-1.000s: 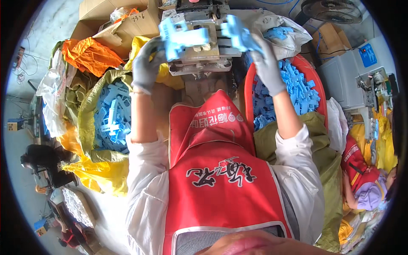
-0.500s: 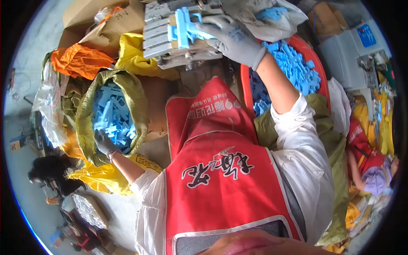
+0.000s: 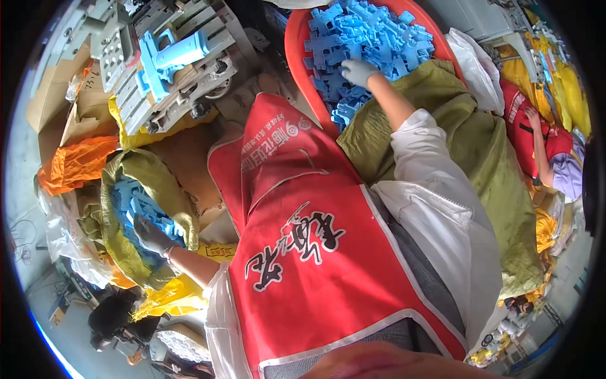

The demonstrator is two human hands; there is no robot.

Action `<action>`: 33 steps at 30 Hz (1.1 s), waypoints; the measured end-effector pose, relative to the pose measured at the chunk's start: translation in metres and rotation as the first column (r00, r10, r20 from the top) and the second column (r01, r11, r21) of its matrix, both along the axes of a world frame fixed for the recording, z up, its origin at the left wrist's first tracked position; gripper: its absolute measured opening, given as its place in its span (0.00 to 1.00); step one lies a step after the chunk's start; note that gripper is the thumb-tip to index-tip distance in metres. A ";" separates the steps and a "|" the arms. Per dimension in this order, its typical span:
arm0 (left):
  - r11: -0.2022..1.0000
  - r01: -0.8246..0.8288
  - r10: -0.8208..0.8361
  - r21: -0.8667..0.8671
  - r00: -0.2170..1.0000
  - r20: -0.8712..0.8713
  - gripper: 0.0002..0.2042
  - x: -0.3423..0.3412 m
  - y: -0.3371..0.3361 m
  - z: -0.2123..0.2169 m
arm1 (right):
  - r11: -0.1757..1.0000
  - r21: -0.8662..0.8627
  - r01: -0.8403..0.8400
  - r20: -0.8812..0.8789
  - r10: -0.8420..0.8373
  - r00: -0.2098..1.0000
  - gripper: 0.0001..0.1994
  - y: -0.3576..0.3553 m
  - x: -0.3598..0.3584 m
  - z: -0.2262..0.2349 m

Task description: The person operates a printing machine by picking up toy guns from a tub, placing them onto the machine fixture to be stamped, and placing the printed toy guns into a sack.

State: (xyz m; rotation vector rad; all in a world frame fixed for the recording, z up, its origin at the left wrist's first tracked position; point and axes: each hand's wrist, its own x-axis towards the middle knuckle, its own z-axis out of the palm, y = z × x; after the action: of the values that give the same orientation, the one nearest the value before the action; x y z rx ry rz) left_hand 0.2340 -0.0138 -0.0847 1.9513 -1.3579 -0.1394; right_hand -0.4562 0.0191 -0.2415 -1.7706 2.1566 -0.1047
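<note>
My right hand [image 3: 360, 72], in a grey glove, is over a red tub [image 3: 295, 57] heaped with light-blue plastic toy-pistol parts [image 3: 385, 38]. Its fingers are apart and slightly bent at the pile, with no part visibly held. On the left, my gloved left hand [image 3: 153, 236] lies with fingers stretched out in the mouth of an olive woven sack [image 3: 113, 243], against more blue plastic parts [image 3: 136, 202]. A blue toy pistol [image 3: 169, 60] rests by itself on a slatted metal fixture [image 3: 205, 47] at the upper left, touched by neither hand.
Olive cloth [image 3: 435, 136] drapes over the tub's near side. Around the sack are an orange bag [image 3: 79, 163], yellow bags [image 3: 177, 300] and a cardboard box [image 3: 57, 114]. Another person in a red vest [image 3: 527, 126] sits at the far right beside yellow material.
My right hand has left the toy pistol on the fixture and moved right to the tub. The view has swung right. My left hand stays at the sack, its fingers now showing more.
</note>
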 end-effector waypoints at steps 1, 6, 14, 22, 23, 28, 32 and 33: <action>0.997 0.078 -0.078 -0.007 0.995 -0.063 0.13 -0.004 0.002 0.000 | 0.998 0.031 0.046 -0.121 -0.042 0.992 0.16 0.004 0.019 -0.004; 0.975 0.195 -0.195 0.105 0.981 -0.007 0.14 -0.056 -0.004 0.029 | 0.986 0.114 0.120 -0.413 -0.063 0.908 0.15 -0.003 0.028 -0.055; 0.966 0.250 -0.253 0.067 0.966 0.054 0.13 -0.068 -0.010 0.034 | 0.967 -0.062 0.246 -0.148 -0.253 0.956 0.15 0.000 0.003 -0.001; 0.906 0.400 -0.402 -0.138 0.916 0.015 0.11 -0.108 -0.035 0.058 | 0.903 0.071 0.423 0.829 -0.289 0.479 0.20 0.045 -0.046 0.064; 0.899 0.415 -0.412 -0.136 0.910 0.056 0.11 -0.125 -0.039 0.069 | 0.937 0.016 0.349 0.705 -0.258 0.661 0.21 0.058 -0.055 0.057; 0.757 0.579 -0.592 -0.304 0.804 0.059 0.10 -0.171 -0.063 0.107 | 0.988 -0.079 0.130 0.141 -0.119 0.983 0.20 0.080 -0.037 0.075; 0.638 0.727 -0.667 -0.255 0.686 0.289 0.13 -0.202 -0.087 0.131 | 0.864 -0.136 0.484 0.669 -0.280 0.688 0.17 0.062 -0.006 0.135; 0.585 0.783 -0.716 -0.214 0.622 0.318 0.16 -0.207 -0.099 0.132 | 0.844 -0.193 0.501 0.702 -0.238 0.671 0.17 0.056 0.001 0.148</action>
State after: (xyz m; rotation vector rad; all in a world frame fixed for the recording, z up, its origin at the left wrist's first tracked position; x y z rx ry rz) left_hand 0.0274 -0.1128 0.0469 1.0000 -2.1354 -0.1034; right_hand -0.4550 0.0751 -0.0931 -1.1211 1.9729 -1.1439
